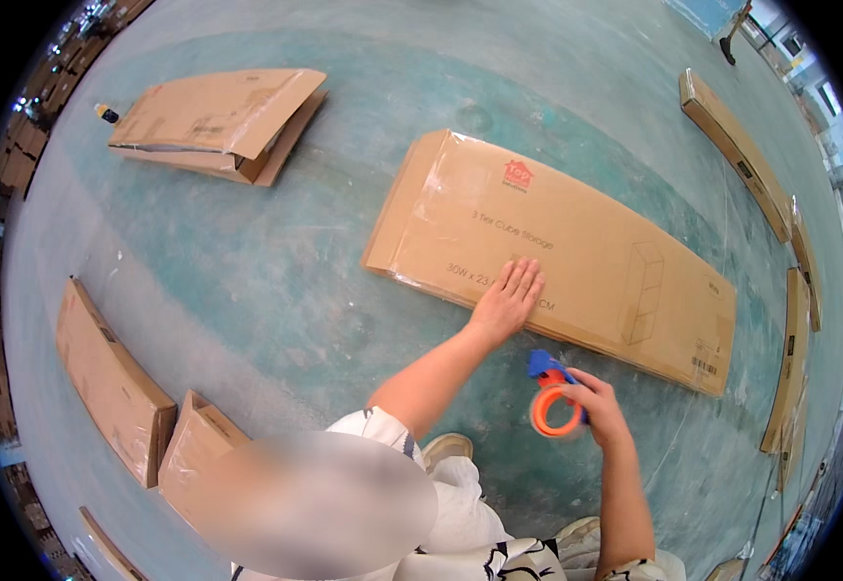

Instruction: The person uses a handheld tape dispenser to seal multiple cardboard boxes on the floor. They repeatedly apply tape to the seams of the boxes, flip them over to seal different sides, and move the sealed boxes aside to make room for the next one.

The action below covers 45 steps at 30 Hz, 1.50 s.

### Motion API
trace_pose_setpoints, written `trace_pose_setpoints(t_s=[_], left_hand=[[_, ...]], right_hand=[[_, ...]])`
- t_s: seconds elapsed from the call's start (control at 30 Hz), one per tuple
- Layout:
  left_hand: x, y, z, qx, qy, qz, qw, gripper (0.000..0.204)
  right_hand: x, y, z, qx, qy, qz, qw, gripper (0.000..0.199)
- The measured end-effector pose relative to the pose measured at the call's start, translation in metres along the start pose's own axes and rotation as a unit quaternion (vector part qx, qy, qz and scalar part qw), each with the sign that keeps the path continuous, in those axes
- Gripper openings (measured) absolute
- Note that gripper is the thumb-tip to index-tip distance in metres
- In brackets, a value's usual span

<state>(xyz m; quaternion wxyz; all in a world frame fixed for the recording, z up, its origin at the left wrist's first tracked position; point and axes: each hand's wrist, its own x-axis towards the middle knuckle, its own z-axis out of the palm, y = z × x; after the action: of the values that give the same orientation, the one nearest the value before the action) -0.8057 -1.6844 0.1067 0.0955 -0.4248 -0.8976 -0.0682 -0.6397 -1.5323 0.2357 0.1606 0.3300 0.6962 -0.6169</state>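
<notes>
Left hand [507, 303] lies flat, fingers [521, 278] nearly together, seemingly steadying the carton [576, 247], right hand [596, 405] clamped on the tape dispenser [545, 367] at 6 o'clock!

A carton [576, 261] lies on the floor [315, 242] under the left hand [511, 302], with a tape dispenser [555, 376] in the right hand [598, 407] near its closer edge. A second carton [209, 108] lies farther left, a bottle [106, 113] beside its left end; other cartons [117, 378] lie near left and far right.
</notes>
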Motion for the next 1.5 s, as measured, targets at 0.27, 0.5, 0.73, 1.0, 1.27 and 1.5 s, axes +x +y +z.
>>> trace_pose_setpoints(t_s=[0.27, 0.5, 0.73, 1.0, 1.27, 1.5], left_hand=[[-0.069, 0.024, -0.056, -0.296, -0.004, -0.141, 0.945, 0.048], [-0.043, 0.038, -0.165, -0.878, -0.186, -0.334, 0.287, 0.06], [-0.053, 0.043, -0.169, -0.83, -0.11, -0.368, 0.406, 0.037], [-0.095, -0.096, -0.087, -0.361, 0.186, -0.407, 0.818, 0.022], [-0.1, -0.116, -0.038, -0.113, 0.252, -0.378, 0.884, 0.013], [-0.111, -0.114, -0.025, -0.067, 0.163, -0.444, 0.879, 0.031]], right_hand=[[-0.024, -0.026, -0.04, 0.331, -0.127, -0.057, 0.933, 0.068], [-0.062, -0.06, -0.042, 0.007, -0.118, -0.213, 0.97, 0.08], [-0.075, -0.087, -0.024, -0.394, -0.034, -0.458, 0.796, 0.075], [-0.037, -0.063, -0.096, -0.579, 0.008, -0.447, 0.681, 0.074], [0.026, -0.05, -0.083, -0.588, -0.034, -0.425, 0.687, 0.082], [0.038, -0.049, -0.078, -0.615, -0.056, -0.415, 0.668, 0.078]])
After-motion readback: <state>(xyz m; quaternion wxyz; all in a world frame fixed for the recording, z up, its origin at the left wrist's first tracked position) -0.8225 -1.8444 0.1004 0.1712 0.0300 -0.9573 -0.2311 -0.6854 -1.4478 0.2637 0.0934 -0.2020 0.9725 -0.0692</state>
